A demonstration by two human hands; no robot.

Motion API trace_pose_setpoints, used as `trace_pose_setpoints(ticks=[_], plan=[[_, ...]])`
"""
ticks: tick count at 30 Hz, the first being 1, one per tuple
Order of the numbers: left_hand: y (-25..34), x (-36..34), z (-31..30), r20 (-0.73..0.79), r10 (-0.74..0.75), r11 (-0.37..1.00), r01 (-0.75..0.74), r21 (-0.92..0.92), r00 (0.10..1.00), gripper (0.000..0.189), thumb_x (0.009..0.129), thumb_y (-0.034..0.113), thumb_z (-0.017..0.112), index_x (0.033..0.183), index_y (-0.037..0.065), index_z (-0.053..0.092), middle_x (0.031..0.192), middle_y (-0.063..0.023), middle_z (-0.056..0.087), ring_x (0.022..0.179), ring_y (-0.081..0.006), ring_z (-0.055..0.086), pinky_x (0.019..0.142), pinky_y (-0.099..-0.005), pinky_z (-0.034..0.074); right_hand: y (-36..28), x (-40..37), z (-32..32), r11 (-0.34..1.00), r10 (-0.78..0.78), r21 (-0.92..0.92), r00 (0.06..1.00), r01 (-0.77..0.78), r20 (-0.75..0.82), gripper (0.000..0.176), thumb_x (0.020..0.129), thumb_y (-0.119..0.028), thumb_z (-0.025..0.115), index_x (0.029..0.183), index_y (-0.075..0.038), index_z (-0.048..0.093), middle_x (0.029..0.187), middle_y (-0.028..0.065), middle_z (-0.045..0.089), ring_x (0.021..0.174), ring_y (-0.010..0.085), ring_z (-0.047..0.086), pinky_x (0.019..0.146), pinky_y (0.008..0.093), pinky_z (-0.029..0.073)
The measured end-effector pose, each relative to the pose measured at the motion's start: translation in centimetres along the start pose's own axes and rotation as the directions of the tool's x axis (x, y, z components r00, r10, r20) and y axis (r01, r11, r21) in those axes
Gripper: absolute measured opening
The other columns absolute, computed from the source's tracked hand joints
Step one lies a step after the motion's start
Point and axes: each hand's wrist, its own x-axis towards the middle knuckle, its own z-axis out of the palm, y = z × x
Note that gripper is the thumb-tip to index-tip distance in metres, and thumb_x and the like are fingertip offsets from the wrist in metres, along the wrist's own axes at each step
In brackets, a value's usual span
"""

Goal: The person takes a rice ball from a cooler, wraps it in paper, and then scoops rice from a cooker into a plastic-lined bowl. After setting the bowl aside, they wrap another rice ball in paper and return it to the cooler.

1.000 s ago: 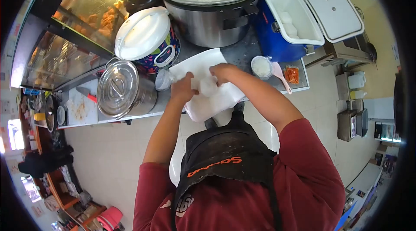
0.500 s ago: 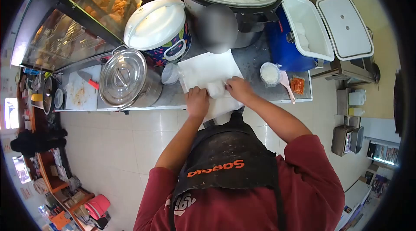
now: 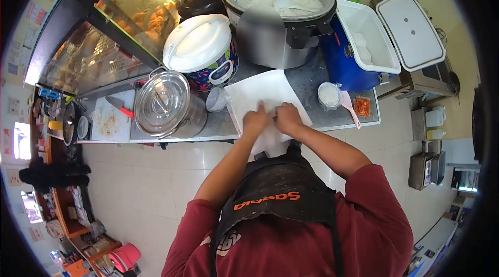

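White sheets of paper (image 3: 278,86) lie on the metal counter in front of me. Over their near part, my left hand (image 3: 255,121) is curled on the white paper with one finger pointing away; motion blurs it slightly. Close beside it, my right hand (image 3: 287,119) is closed, its fingertips pressed together on the white paper. A pale bundle (image 3: 270,108) shows partly between the hands, blurred and mostly covered, so its contents cannot be made out.
Behind the paper stands a large cooker (image 3: 306,43) of rice with a white scoop (image 3: 283,3). To the left are a patterned pot (image 3: 200,64), a steel pot (image 3: 163,101) and a knife (image 3: 120,105) on a board. A bowl of rice (image 3: 329,95), pink spatula (image 3: 351,109) and open blue cooler (image 3: 345,61) stand right.
The view has shifted, so the counter sits lower and further right. My left hand has moved in over the bundle, closer to my right hand, and the bundle is now mostly covered.
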Motion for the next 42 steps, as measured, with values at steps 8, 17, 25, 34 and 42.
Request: trace_pose_setpoints(ticks=[8, 17, 25, 34, 42], plan=[[1.2, -2.1, -1.7, 0.404, 0.199, 0.118, 0.387, -0.914, 0.893, 0.047, 0.104, 0.047, 0.055, 0.131, 0.009, 0.059, 0.125, -0.0128, 0.064, 0.114, -0.0260, 0.062, 0.097, -0.0418, 0.054, -3.6, -1.4, 0.1, 0.965, -0.051, 0.223, 0.934, 0.137, -0.353, 0.046, 0.083, -0.009, 0.062, 0.127, 0.005, 0.061, 0.112, 0.0186, 0.061, 0.110, 0.0360, 0.059, 0.094, 0.0442, 0.050], [4.4, -9.3, -5.6, 0.243, 0.537, 0.255, 0.119, -0.960, 0.808, 0.058, 0.095, 0.039, 0.071, 0.142, 0.011, 0.051, 0.132, -0.0051, 0.062, 0.121, -0.0210, 0.058, 0.100, -0.0432, 0.045, -3.5, -4.4, -8.9, -0.511, 0.042, 0.858, 0.996, -0.042, 0.074, 0.042, 0.098, -0.031, 0.067, 0.122, 0.003, 0.061, 0.118, 0.0100, 0.066, 0.108, 0.0177, 0.062, 0.099, 0.0347, 0.048], [13.7, -14.7, -8.5, 0.243, 0.637, 0.770, -0.618, -0.159, 0.732, 0.071, 0.068, 0.020, 0.095, 0.127, -0.001, 0.062, 0.093, -0.0082, 0.066, 0.085, -0.0143, 0.066, 0.076, -0.0318, 0.054, 2.3, -7.0, -18.8, 0.726, -0.323, 0.667, 0.939, 0.168, 0.115, 0.058, 0.096, -0.040, 0.069, 0.141, -0.006, 0.052, 0.111, 0.0095, 0.065, 0.108, 0.0204, 0.061, 0.093, 0.0357, 0.049], [32.6, -13.3, -0.8, -0.069, 0.934, 0.242, -0.765, -0.597, 0.350, 0.052, 0.091, 0.025, 0.076, 0.132, 0.003, 0.052, 0.101, -0.0049, 0.060, 0.088, -0.0115, 0.059, 0.076, -0.0265, 0.049, 13.9, -8.0, -34.8, 0.568, -0.019, 0.791, 0.964, 0.229, -0.265, 0.052, 0.096, -0.022, 0.069, 0.142, -0.010, 0.050, 0.111, 0.0058, 0.062, 0.102, 0.0132, 0.060, 0.088, 0.0296, 0.050], [50.1, 2.7, 19.8, 0.170, 0.619, 0.626, -0.613, 0.482, 0.767, 0.051, 0.100, 0.042, 0.044, 0.133, 0.007, 0.062, 0.136, -0.0148, 0.059, 0.128, -0.0310, 0.053, 0.101, -0.0534, 0.041, 24.4, 1.5, -46.8, 0.938, 0.193, 0.331, 0.633, 0.106, -0.749, 0.058, 0.086, -0.041, 0.079, 0.119, 0.002, 0.060, 0.107, 0.0190, 0.068, 0.095, 0.0244, 0.067, 0.083, 0.0353, 0.054]])
